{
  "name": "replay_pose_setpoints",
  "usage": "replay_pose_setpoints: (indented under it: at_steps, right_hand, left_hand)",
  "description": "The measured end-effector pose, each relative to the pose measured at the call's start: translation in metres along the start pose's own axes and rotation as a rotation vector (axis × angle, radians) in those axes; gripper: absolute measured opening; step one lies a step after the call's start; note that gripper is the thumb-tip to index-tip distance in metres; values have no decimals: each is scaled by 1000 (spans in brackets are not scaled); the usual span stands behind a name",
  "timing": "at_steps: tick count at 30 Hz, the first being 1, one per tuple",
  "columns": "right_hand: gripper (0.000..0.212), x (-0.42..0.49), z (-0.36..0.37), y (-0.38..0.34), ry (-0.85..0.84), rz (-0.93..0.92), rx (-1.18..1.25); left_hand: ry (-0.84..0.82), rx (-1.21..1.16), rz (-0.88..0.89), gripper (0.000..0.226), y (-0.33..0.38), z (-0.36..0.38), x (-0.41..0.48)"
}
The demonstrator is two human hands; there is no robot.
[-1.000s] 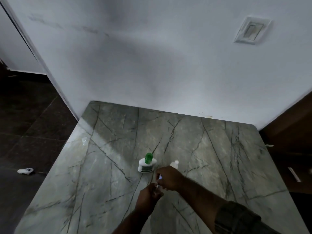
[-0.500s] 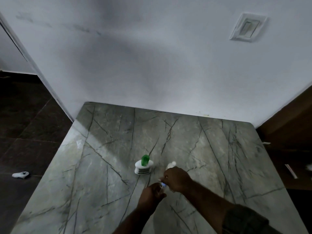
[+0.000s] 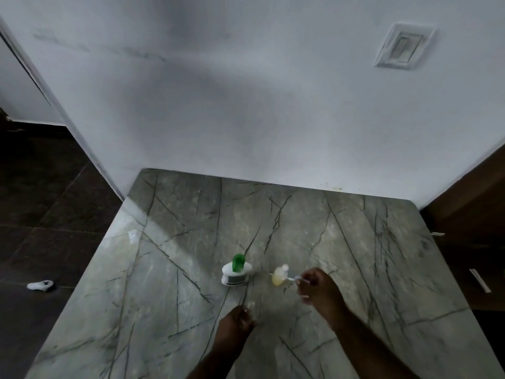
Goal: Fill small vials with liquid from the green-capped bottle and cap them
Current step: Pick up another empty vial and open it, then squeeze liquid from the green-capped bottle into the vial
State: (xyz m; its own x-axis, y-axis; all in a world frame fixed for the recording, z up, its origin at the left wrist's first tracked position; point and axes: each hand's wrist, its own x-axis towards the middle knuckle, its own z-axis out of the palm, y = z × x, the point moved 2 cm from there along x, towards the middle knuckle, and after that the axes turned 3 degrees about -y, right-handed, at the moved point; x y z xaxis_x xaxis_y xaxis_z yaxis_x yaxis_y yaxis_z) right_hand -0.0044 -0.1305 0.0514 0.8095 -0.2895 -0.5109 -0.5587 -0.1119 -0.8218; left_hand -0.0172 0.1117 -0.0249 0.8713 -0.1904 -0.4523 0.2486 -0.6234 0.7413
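Green-capped bottle (image 3: 236,272) unmoved on the bench (image 3: 177,242); nearer than it, left hand (image 3: 237,322) pinches a clear vial (image 3: 250,305). Right hand (image 3: 318,288), grip pinching a small item (image 3: 296,280), has swung right.

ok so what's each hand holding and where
Left hand grips a small clear vial by its lower part. Right hand pinches a small pale item by one end, too blurred to name.

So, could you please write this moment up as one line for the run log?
left hand holds small vial | right hand pinches small clear item beside yellowish bottle | green-capped bottle upright on table, untouched
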Motion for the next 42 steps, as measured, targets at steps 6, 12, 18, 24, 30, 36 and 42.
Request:
replay_pose_setpoints:
  at_steps: [6,12,18,24,30,36,42]
  right_hand:
    - [28,-3,63,94,214,342,185]
    - [36,19,83,71,284,281,-90]
    - [15,29,81,57,302,236,-116]
    - [11,4,90,37,410,52,-92]
    - [17,-8,127,-37,20,-188,-34]
    - [12,9,134,-70,-60,-227,-202]
    - [15,19,127,-74,-131,-195,-222]
  left_hand:
    - [10,17,-31,21,-3,-1,-3]
    - [-8,39,-33,18,-11,-6,-4]
    - [6,29,-44,19,-12,-8,-7]
    - [73,-102,-21,21,-8,-13,2]
    - [159,-243,25,14,2,-27,5]
    - [200,-321,85,8,19,-41,2]
    - [207,-367,101,7,25,-48,3]
